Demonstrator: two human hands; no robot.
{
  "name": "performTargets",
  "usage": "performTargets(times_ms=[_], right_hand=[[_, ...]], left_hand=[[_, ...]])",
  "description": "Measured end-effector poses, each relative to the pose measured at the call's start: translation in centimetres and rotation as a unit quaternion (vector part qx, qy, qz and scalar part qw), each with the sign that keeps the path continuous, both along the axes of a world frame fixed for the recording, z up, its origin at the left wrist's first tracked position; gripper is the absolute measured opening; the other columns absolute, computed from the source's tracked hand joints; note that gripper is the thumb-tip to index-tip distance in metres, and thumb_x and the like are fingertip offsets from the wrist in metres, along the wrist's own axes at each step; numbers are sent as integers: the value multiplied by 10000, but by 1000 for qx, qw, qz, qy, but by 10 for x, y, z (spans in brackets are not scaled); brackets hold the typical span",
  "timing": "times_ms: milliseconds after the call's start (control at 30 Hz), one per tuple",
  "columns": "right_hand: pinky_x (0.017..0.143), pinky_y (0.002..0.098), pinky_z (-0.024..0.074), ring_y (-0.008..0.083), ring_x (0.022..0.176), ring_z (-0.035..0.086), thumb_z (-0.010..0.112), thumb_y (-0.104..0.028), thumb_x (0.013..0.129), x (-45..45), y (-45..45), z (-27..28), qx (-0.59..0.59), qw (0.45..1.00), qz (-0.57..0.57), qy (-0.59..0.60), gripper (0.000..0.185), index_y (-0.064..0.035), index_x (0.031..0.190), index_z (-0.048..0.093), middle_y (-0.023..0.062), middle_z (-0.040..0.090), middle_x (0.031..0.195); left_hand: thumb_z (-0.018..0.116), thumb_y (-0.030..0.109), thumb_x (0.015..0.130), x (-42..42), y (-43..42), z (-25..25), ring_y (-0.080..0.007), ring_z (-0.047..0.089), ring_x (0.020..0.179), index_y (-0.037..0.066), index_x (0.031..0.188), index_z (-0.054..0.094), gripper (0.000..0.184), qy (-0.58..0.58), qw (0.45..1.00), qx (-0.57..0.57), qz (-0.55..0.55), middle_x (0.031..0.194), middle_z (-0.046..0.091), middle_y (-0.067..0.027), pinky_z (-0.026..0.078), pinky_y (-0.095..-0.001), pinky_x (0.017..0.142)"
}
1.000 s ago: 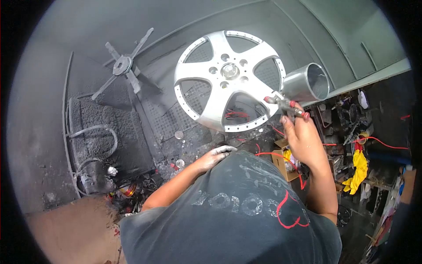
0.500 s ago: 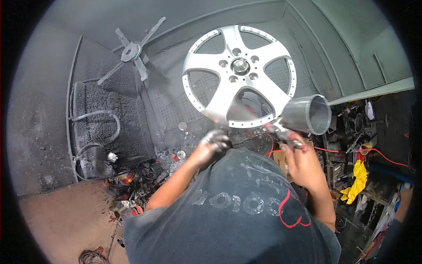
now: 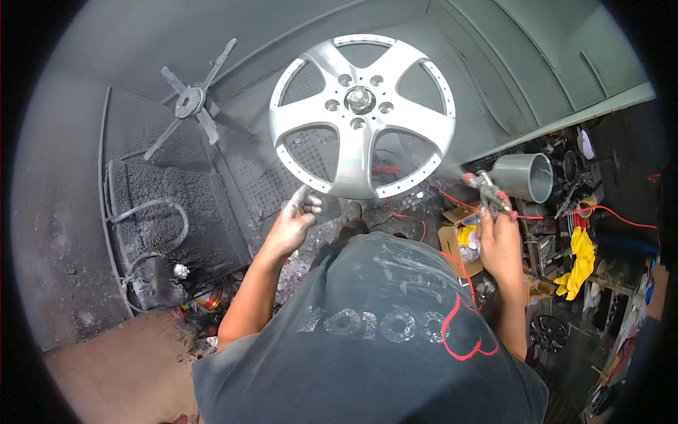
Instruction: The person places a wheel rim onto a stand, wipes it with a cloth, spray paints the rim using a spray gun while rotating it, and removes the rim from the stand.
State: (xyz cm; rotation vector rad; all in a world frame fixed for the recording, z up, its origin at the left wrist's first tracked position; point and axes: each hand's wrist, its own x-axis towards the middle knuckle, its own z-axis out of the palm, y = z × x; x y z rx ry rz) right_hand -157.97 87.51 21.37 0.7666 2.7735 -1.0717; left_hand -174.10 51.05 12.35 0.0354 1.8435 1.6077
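Observation:
A silver five-spoke wheel rim [image 3: 354,159] faces me at the upper middle, with a shiny metal piece at its hub. My left hand [image 3: 296,220], its fingers dusted grey, is at the rim's lower left edge. Those fingers are apart and hold nothing; whether a fingertip touches the rim, I cannot tell. In my right hand [image 3: 500,244] is a paint spray gun [image 3: 487,191] with a large grey cup [image 3: 519,177], to the right of the rim. The gun's nozzle end points left towards the rim's lower right edge, and a faint haze hangs there.
A grey-coated stand [image 3: 191,102] with several arms stands at the left. Below it is a rough, dark panel [image 3: 169,191] with a hose. A red hose [image 3: 607,212] runs by my right side, near an open cardboard box [image 3: 450,244], a yellow cloth [image 3: 580,263] and cluttered shelves.
My left hand has moved left and up to the rim's edge, its fingers spreading. The spray gun has shifted right, away from the rim. The rim's spokes have turned, and the view has shifted slightly.

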Motion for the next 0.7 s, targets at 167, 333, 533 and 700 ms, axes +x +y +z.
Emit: performTargets(times_ms=[167,333,533,700], right_hand=[[820,488,469,469,941,604,521,-141,995,-1,-30,20,-79,994,68,-29,255,100,1027,598,313,599,1127],[861,479,478,466,977,610,531,-139,985,1,-46,23,-120,978,170,5,270,63,1154,592,279,613,1146],[832,478,492,456,946,625,543,-132,978,-12,-57,26,-125,960,241,65,323,37,1253,538,261,652,1045],[800,451,504,430,928,645,563,-109,970,-25,-39,37,-21,970,173,171,231,62,1121,604,260,649,1032]], left_hand=[[478,-80,837,43,6,-16,-122,563,1002,22,1411,497,583,-49,984,27,-169,1057,596,-24,454,-265,932],[466,-27,879,67,8,-44,-123,588,972,-6,1298,595,439,-156,980,1,-124,1033,640,-32,467,-259,917],[478,-20,874,65,9,-57,-134,596,992,-8,1282,595,424,-135,982,9,-133,1064,653,-40,470,-267,919],[485,-59,862,19,-2,-64,-140,608,946,37,1376,476,523,-63,996,53,40,1147,625,-61,490,-280,843]])
